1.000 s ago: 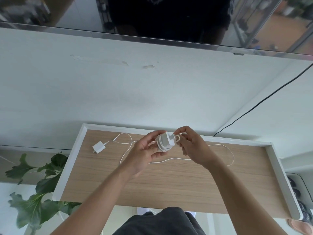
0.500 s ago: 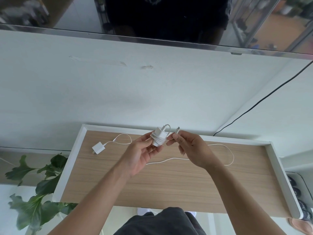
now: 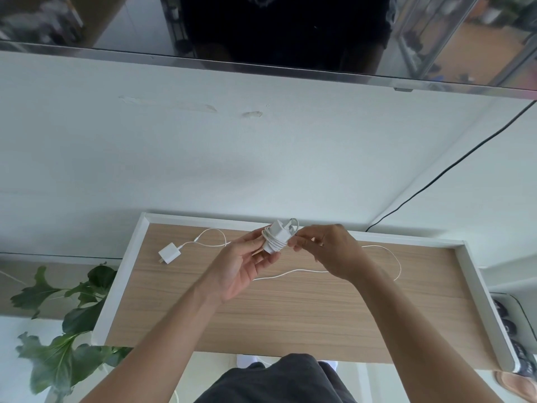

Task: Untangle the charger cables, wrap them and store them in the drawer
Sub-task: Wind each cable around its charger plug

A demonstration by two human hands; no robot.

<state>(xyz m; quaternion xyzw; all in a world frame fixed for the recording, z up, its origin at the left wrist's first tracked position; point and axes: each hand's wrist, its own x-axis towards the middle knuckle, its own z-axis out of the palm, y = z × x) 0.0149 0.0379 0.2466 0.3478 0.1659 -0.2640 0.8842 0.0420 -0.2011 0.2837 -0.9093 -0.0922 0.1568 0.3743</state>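
Observation:
My left hand (image 3: 247, 266) holds a white charger adapter (image 3: 279, 235) with its cable wound around the body, above the open drawer (image 3: 128, 271). My right hand (image 3: 334, 251) pinches the loose end of that cable just right of the adapter. A second white adapter (image 3: 170, 253) lies on the drawer's wooden bottom at the back left. Its long white cable (image 3: 290, 273) trails unwound across the drawer to the right, partly hidden behind my hands.
The drawer has white walls and a wood-grain floor (image 3: 290, 315). A white cabinet top (image 3: 232, 155) stretches behind it, with a dark screen (image 3: 276, 30) above. A black cable (image 3: 450, 170) runs down at the right. A green plant (image 3: 66, 330) stands at the left.
My right hand let the cable end swing out, then brought it back in close to the wrapped adapter. The wrapped adapter shifted slightly up and left. The second charger has not moved.

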